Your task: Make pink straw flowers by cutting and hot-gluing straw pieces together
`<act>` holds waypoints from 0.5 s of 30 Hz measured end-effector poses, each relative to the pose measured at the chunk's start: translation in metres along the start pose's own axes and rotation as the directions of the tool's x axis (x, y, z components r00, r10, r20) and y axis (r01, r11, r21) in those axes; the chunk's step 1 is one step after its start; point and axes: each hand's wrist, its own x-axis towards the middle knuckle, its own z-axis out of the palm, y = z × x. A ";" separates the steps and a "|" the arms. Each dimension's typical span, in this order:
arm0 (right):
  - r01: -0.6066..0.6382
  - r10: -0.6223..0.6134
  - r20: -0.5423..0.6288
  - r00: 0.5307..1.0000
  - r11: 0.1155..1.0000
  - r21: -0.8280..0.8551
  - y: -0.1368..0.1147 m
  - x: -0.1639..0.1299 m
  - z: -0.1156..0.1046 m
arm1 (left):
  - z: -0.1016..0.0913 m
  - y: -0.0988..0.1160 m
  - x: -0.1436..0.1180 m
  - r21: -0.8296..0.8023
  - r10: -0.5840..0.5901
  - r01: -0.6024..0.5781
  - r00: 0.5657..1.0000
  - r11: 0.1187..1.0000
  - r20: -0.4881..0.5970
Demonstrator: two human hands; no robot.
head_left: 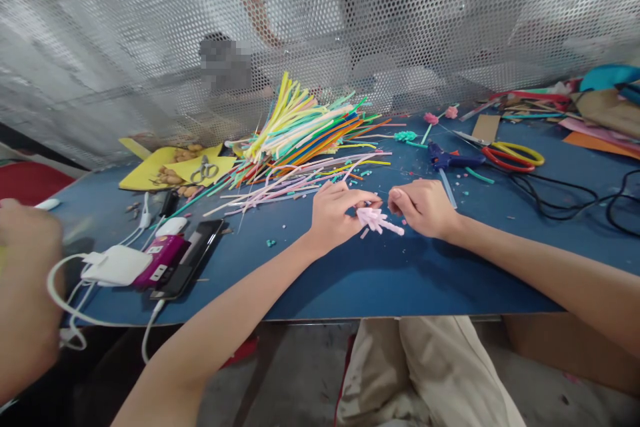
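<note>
My left hand (pixel 336 212) is closed in a pinch on a pale pink pipe-cleaner sprig (pixel 373 219), whose short branches and longer tip point to the right. A thin pale stem rises behind that hand. Just right of the sprig is my right hand (pixel 423 208), its fingers curled and thumb pressed in; whatever it may hold is hidden. Behind both hands lies a big bundle of coloured pipe cleaners (pixel 305 130), with loose pale lilac pipe cleaners (pixel 280 188) in front of it.
A blue glue gun (pixel 453 158), scissors (pixel 513 155) and black cable (pixel 555 203) lie right. Finished-looking pipe-cleaner flowers (pixel 431 119) rest near the mesh screen (pixel 400 27). Left are a phone (pixel 193 260), purple power strip (pixel 163 260), white charger (pixel 117 265) and another person's blurred arm (pixel 27 300).
</note>
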 end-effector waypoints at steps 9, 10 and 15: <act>0.034 -0.036 -0.014 0.999 0.994 -0.105 0.002 0.003 0.001 | -0.002 0.002 0.003 -0.049 -0.018 0.015 0.998 0.999 -0.062; 0.057 -0.060 -0.021 0.998 0.990 -0.129 0.003 0.003 0.001 | -0.002 0.001 0.003 -0.065 -0.011 0.007 0.998 0.998 -0.065; 0.169 -0.186 -0.043 0.982 0.952 -0.255 0.010 0.004 -0.002 | -0.001 -0.002 0.003 -0.117 0.036 -0.039 0.999 0.992 -0.024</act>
